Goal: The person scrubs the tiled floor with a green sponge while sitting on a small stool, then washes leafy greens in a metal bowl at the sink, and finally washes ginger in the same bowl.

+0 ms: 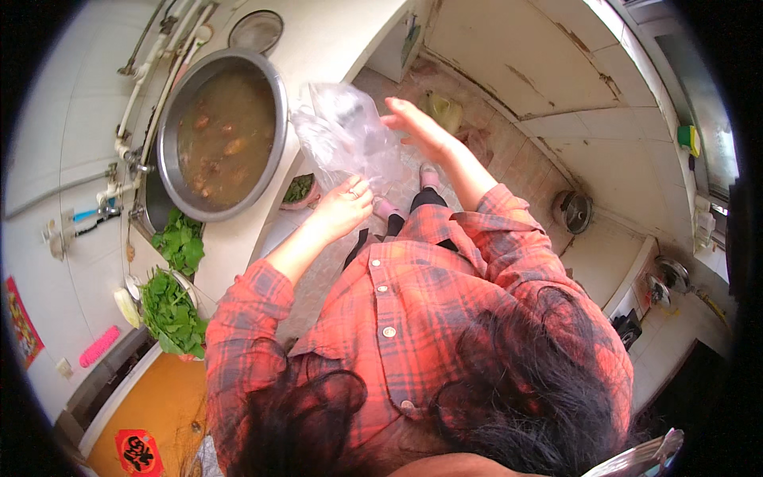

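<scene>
A clear plastic bag (351, 134) hangs in front of me, past the edge of the counter. My left hand (343, 206) pinches the bag at its lower end and wears a ring. At the bag's other side, my right hand (417, 128) has its fingers apart, close to the plastic; whether they touch it is hard to see. To the left stands a large grey metal basin (271, 167) of murky brownish water, with several brown root-like lumps (234, 146) in it. What the bag holds, if anything, cannot be made out.
Leafy greens (170, 313) fill a bowl on the left, with more leaves (180, 241) by the sink. A round lid or sieve (256, 31) lies on the counter (322, 36). Below it, a pink container (301, 194) holds greens. A metal pot (572, 211) sits on the right.
</scene>
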Demonstrator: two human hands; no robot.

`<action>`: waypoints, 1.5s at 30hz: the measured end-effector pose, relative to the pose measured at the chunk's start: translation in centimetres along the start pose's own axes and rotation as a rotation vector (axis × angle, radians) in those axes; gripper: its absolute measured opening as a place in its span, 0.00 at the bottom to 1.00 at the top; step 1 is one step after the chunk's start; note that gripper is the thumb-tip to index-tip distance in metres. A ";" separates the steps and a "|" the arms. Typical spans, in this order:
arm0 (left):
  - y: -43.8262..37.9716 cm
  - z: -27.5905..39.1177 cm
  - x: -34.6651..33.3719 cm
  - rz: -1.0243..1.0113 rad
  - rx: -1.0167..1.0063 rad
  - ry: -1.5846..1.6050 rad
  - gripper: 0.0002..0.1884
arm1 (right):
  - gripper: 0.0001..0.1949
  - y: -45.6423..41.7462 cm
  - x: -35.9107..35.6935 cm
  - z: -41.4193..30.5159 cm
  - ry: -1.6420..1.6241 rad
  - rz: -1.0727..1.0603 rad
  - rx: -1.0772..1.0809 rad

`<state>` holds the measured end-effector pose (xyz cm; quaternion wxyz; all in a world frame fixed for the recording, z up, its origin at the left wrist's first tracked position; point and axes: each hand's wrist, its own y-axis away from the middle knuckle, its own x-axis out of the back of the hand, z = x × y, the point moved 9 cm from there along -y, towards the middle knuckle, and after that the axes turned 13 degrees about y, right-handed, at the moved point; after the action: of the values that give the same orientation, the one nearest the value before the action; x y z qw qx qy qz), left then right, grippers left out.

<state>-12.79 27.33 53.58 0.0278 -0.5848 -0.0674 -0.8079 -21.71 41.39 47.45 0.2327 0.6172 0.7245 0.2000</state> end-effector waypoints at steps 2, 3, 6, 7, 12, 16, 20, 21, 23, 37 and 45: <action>-0.4 -2.6 -6.4 -0.188 0.070 -0.076 0.09 | 0.52 -2.5 0.7 2.7 0.085 0.029 0.048; -0.8 -4.0 -8.3 -0.285 0.105 -0.111 0.08 | 0.54 -3.8 0.6 3.8 0.101 0.044 0.074; -2.7 -7.4 -11.5 -0.425 0.211 -0.048 0.10 | 0.58 -7.7 -0.7 6.0 0.167 0.010 0.094; -3.4 -8.5 -12.1 -0.431 0.264 -0.027 0.10 | 0.58 -8.5 -1.6 6.1 0.071 0.031 0.167; -5.6 -8.7 -17.8 -0.684 0.415 -0.202 0.19 | 0.29 -12.4 -2.1 10.1 0.401 0.078 0.070; -7.9 -6.7 -18.7 -0.850 0.372 -0.255 0.20 | 0.13 -12.9 1.0 12.4 0.599 0.142 0.168; -10.2 -5.8 -16.6 -0.102 0.517 0.297 0.09 | 0.09 -13.3 4.2 19.2 0.784 0.265 0.318; -9.6 -6.1 -16.7 -0.012 0.622 0.363 0.10 | 0.08 -13.4 4.7 21.4 0.815 0.301 0.350; -8.0 -6.9 -17.4 0.175 0.810 0.485 0.13 | 0.07 -12.9 5.9 26.1 0.639 0.332 0.208; 7.8 -10.6 -43.6 0.050 1.271 0.945 0.15 | 0.17 -10.7 -11.1 36.6 1.070 -0.196 0.238; 22.1 -15.9 -51.6 0.097 1.428 0.488 0.12 | 0.24 -14.9 -11.0 42.3 0.937 -0.190 0.227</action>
<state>-8.78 1.46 1.44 0.4494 -0.2314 -0.5408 -0.6724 -7.54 28.26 5.53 -0.1697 0.4136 0.8215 0.3539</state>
